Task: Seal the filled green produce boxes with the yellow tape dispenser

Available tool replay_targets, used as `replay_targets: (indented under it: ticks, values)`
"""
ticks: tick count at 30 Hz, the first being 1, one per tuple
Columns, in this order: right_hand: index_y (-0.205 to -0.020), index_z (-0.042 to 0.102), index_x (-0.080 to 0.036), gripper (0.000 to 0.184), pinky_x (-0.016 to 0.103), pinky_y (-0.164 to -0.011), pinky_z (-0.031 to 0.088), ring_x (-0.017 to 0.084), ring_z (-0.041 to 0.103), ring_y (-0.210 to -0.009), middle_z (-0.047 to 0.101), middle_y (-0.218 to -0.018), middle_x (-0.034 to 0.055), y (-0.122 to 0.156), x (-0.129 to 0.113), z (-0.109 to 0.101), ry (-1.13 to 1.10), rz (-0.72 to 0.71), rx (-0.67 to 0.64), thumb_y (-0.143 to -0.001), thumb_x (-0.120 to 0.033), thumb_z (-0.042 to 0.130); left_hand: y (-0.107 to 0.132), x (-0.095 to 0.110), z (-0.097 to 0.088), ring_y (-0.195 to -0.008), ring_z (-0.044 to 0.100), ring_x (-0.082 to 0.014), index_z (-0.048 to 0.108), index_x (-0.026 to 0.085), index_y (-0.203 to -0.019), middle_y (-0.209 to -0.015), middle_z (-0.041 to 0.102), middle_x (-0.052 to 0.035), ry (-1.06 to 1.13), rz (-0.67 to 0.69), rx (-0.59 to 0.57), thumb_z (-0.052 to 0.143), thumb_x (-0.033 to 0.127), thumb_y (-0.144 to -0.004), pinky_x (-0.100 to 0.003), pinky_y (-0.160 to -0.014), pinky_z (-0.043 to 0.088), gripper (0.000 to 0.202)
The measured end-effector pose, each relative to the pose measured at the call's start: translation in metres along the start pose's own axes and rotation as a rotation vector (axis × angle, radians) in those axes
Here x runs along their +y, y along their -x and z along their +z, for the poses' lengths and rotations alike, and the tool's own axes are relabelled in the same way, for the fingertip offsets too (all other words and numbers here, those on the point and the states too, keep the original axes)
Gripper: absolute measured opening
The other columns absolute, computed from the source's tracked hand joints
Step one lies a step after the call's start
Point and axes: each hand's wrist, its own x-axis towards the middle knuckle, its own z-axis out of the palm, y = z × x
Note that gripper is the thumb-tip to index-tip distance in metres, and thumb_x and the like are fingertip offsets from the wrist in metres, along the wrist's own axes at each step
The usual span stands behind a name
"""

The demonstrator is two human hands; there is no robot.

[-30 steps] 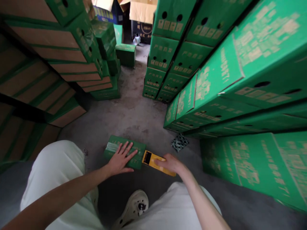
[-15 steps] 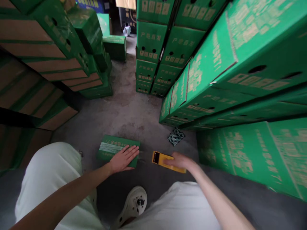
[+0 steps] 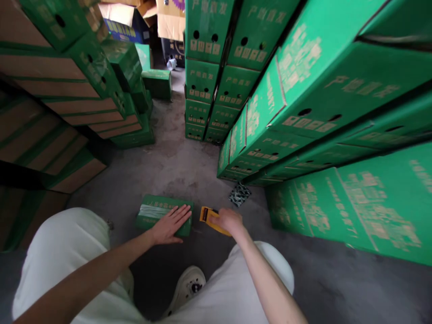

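Note:
A small green cardboard box (image 3: 151,221) lies on the floor in front of me, with a shiny strip of clear tape across its left part. Flat on the box's right end rests my left hand (image 3: 171,225), fingers stretched out. Just right of the box, my right hand (image 3: 227,221) grips a yellow tape dispenser (image 3: 216,225). The dispenser's dark-slotted end points at the box, with a small gap between them. My palm and fingers hide part of its body.
Tall stacks of green boxes (image 3: 256,139) rise on the right, others (image 3: 97,99) on the left. A patterned packet (image 3: 240,194) lies on the concrete floor (image 3: 175,166). A white cup-like thing (image 3: 172,64) and open cartons (image 3: 123,27) are at the back. My shoe (image 3: 189,285) is below.
My right hand has moved left with the tape dispenser, closer to the box. The left hand stays on the box. The view has tilted up and turned slightly right.

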Motion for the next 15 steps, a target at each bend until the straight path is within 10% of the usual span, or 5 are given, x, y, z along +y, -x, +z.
replay_targets:
  ticks: [6,15]
  values:
    - [-0.085,0.072,-0.014,0.064,0.025,-0.059,0.048,0.025,0.071,-0.072,0.074,-0.076,0.0169,0.012,0.003,-0.003,-0.494,-0.041,-0.074,-0.081,-0.074,0.05,0.023,-0.037,-0.03,-0.144,0.008,-0.0469,0.015,0.034,-0.154,-0.162,0.006,-0.0176,-0.018,-0.25,-0.134,0.08,0.07,-0.045,-0.064,-0.11,-0.002,0.132]
    - [-0.08,0.066,-0.015,0.06,0.022,-0.045,0.045,0.019,0.066,-0.054,0.069,-0.061,0.0059,0.023,-0.028,-0.02,-0.779,-0.221,-0.217,-0.076,-0.074,0.057,0.011,0.015,-0.026,-0.128,0.039,-0.0502,0.016,0.026,-0.156,-0.148,0.033,-0.028,0.237,-1.077,0.082,0.065,0.076,-0.064,-0.062,-0.097,0.029,0.115]
